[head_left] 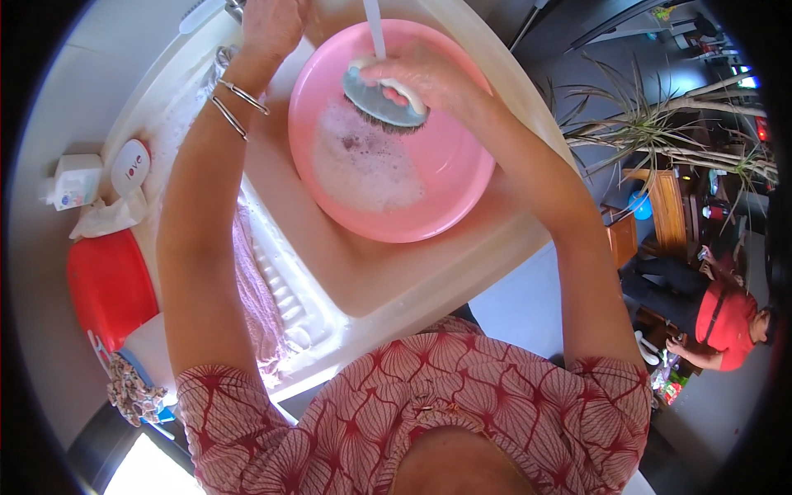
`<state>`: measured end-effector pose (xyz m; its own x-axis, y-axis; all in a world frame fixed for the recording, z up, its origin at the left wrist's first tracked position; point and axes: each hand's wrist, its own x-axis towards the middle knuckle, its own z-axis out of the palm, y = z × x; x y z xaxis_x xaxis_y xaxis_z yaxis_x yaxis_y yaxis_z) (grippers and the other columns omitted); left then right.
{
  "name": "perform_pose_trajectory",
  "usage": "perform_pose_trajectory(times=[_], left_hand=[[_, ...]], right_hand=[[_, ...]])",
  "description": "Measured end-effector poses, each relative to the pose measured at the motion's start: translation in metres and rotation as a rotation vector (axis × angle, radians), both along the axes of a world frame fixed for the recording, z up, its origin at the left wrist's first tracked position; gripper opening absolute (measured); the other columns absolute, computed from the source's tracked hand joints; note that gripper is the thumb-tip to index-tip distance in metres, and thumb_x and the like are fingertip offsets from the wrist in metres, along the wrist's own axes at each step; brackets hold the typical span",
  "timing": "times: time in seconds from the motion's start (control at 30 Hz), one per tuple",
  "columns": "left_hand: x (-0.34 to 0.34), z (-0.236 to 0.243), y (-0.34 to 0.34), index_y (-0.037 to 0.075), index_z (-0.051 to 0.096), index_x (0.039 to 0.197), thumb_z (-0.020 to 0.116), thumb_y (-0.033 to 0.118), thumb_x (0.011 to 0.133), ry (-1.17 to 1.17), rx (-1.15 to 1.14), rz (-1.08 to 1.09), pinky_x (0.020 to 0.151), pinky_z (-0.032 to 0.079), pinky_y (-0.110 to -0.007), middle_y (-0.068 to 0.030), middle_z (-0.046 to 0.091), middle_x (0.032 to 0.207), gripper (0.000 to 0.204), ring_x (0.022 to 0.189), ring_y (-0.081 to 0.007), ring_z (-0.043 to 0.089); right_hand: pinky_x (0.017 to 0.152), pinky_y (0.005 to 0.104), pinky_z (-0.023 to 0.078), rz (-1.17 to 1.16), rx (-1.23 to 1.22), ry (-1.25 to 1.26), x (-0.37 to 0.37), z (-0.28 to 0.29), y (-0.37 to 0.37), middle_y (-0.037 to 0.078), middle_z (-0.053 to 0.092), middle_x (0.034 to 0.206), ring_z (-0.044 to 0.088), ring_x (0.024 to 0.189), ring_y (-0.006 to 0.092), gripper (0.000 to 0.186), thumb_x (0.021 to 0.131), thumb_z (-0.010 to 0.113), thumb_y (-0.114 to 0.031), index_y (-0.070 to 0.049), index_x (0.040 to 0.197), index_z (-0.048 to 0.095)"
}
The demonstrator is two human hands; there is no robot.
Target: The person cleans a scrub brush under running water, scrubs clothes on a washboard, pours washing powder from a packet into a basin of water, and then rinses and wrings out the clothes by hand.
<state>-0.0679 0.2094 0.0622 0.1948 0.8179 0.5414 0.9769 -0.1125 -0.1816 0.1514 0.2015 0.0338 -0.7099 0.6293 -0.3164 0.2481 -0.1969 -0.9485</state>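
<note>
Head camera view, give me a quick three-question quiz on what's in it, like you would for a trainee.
1. Multiple choice: what does the right hand hold?
a) a sponge
b) a brush
c) a cup
2. True or false: the pinkish cloth lies to the right of the pink basin.
3. Fill in the blank: whitish ____ lies in the basin, below the brush in the picture.

Key:
1. b, the brush.
2. False; the cloth lies to the basin's left.
3. Foam.
</note>
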Motion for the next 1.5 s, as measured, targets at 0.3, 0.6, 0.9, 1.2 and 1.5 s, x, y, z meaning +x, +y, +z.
perform_pose_trajectory(times=[0.3,0.6,0.9,1.2,1.5], left_hand=[[-0.031,0.035,-0.002,0.002,0.049,0.093,0.064,0.014,0.062,0.087,0.063,0.268,0.075,0.042,-0.037,-0.0142,0.051,0.086,0.036,0.087,-0.0279,0.050],[0.053,0.029,-0.161,0.002,0.055,0.100,0.055,-0.003,0.072,-0.635,0.315,-0.088,0.071,0.041,-0.041,-0.0158,0.053,0.095,0.028,0.082,-0.0327,0.049],[0.011,-0.005,-0.287,0.002,0.060,0.089,0.056,0.001,0.077,-0.853,0.078,0.200,0.076,0.045,-0.036,-0.0145,0.058,0.092,0.012,0.088,-0.0306,0.055],[-0.032,-0.024,-0.328,0.005,0.060,0.085,0.057,0.006,0.075,-0.729,-0.205,0.280,0.076,0.040,-0.041,-0.0127,0.059,0.087,0.010,0.084,-0.0328,0.052],[-0.012,-0.007,-0.297,0.004,0.060,0.091,0.057,0.006,0.076,-0.682,-0.220,0.071,0.080,0.040,-0.035,-0.0115,0.058,0.095,0.016,0.091,-0.0291,0.051]], right_hand=[[0.049,0.0266,0.038,0.123,0.597,-0.312,0.008,-0.031,-0.037,0.005,0.053,0.066,0.048,0.052,0.0119,0.030,0.078,0.057,-0.026,-0.002,0.096,0.056],[0.071,0.0328,0.047,-0.133,0.975,0.230,0.000,0.006,-0.085,0.017,0.060,0.090,0.060,0.082,0.0278,0.036,0.083,0.054,-0.016,-0.002,0.116,0.047],[0.067,0.0420,0.044,0.087,1.008,0.067,-0.040,-0.008,-0.094,0.020,0.058,0.084,0.057,0.079,0.0372,0.028,0.082,0.053,-0.014,-0.003,0.107,0.047],[0.060,0.0383,0.045,0.201,0.731,-0.336,-0.039,-0.018,-0.087,0.019,0.058,0.076,0.058,0.067,0.0322,0.029,0.080,0.053,-0.019,0.001,0.101,0.052],[0.067,0.0408,0.043,0.282,1.051,-0.431,-0.020,0.022,-0.081,0.014,0.056,0.089,0.054,0.080,0.0283,0.032,0.080,0.056,-0.022,-0.003,0.105,0.051]])
